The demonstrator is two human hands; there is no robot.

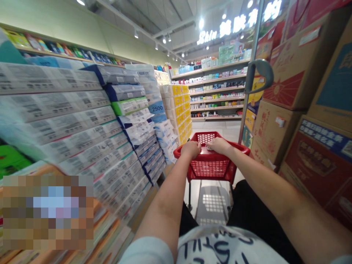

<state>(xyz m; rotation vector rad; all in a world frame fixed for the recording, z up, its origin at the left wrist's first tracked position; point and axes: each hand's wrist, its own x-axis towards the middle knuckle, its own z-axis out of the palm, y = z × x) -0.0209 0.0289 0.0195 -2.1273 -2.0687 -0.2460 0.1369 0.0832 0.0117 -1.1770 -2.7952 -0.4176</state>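
A red plastic shopping cart (pixel 211 167) stands upright in front of me. At the left of its near edge, my left hand (pixel 191 148) has its fingers curled over the red rim. My right hand (pixel 218 145) rests on the near edge further right, with its fingers bent inward; something small and pale shows by its fingertips, too small to make out. The two hands are apart by a small gap. Only part of the mesh basket shows beyond them, and what it holds inside is hidden.
Stacked tissue packs (pixel 101 110) line the left side, with yellow-and-white packs (pixel 180 110) further on. Cardboard boxes (pixel 286 73) are piled on the right beside a metal post with a grey handle (pixel 268 75). Stocked shelves (pixel 217 88) stand ahead across the floor.
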